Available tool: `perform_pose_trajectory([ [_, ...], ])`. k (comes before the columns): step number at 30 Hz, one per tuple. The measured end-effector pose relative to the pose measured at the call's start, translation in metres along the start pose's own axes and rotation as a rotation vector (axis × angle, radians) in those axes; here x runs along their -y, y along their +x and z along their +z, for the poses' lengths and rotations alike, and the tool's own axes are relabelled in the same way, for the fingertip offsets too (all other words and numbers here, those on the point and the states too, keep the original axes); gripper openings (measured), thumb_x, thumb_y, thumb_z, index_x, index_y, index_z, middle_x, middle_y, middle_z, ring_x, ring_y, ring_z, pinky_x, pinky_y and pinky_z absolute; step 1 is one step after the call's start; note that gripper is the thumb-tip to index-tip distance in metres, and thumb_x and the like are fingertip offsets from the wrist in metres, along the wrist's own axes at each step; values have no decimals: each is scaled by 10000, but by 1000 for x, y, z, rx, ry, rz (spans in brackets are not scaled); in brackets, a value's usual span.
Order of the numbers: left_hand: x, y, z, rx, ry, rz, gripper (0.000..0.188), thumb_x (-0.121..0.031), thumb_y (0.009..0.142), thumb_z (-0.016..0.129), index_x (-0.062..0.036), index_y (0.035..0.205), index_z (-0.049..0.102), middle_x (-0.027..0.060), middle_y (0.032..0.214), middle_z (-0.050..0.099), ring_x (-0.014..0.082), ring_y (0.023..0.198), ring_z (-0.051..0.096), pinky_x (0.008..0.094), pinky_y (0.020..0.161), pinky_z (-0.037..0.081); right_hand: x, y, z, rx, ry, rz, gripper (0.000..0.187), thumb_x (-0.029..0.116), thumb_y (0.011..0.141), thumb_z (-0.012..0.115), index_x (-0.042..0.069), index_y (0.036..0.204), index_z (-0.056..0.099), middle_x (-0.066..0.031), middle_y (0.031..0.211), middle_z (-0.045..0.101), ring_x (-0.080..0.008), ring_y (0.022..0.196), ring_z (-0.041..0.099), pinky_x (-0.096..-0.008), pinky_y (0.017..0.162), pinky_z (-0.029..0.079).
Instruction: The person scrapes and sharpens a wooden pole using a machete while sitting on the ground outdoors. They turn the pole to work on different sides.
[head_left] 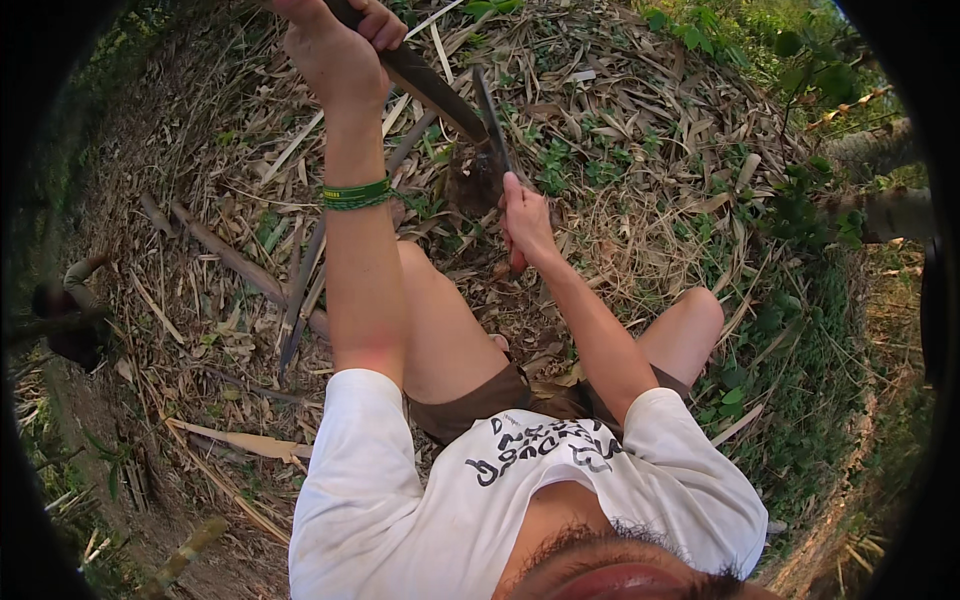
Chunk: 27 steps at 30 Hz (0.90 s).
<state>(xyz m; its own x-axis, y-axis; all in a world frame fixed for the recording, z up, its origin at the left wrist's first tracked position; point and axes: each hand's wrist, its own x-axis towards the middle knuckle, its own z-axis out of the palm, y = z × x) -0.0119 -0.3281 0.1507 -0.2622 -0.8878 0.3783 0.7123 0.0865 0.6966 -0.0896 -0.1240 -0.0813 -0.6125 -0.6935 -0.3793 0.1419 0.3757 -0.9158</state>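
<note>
My left hand [340, 45], at the top left with a green band on its wrist, is closed around a long, dark, flat strip [435, 88] that looks like split bamboo. The strip slants down to the right, its lower end near a dark stump-like block [472, 187] on the ground. I grip a machete [487, 108] in my right hand [528, 225], closed on its reddish handle. The dark blade points up and away, crossing close to the strip's lower end. Whether blade and strip touch, I cannot tell.
Dry leaves and straw cover the ground around my bent knees. A brown stick [235, 258] and several dark strips lie to the left, with a pale split piece [240, 440] nearer me. Green plants and a trunk [875, 215] stand on the right.
</note>
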Motion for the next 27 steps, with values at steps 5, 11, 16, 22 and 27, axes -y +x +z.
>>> perform_pose_trajectory([
  [5,9,-4,-12,25,99,16,674,-774,886,505,-108,788,464,-26,532,350,97,418,354,248,395,320,25,-5,-12,132,135,141,523,551,1033,474,57,871,529,4,605,475,-114,471,435,-290,449,382],
  [11,-4,8,-13,23,68,28,667,-768,898,499,-114,773,452,-28,518,324,104,412,333,260,403,326,135,-24,-31,26,334,-269,566,595,1033,429,56,890,526,-3,583,468,-115,456,441,-291,442,392],
  [16,-7,0,-2,-17,121,50,662,-763,906,491,-115,773,452,-28,514,318,112,408,335,269,408,328,81,-36,-45,28,260,-201,541,556,1050,419,57,876,532,-5,568,469,-118,450,448,-282,429,374],
  [22,4,6,1,21,52,1,640,-748,919,490,-126,775,447,-30,526,321,105,411,325,258,405,308,69,-40,-46,66,185,-38,532,536,1052,429,55,855,538,-2,571,475,-107,441,437,-278,425,370],
  [27,-5,9,-22,-3,26,48,621,-740,926,487,-139,778,443,-45,540,300,81,419,296,242,397,265,135,-44,-38,15,342,-370,541,557,1047,430,46,905,541,-6,562,465,-99,441,438,-265,425,372],
])
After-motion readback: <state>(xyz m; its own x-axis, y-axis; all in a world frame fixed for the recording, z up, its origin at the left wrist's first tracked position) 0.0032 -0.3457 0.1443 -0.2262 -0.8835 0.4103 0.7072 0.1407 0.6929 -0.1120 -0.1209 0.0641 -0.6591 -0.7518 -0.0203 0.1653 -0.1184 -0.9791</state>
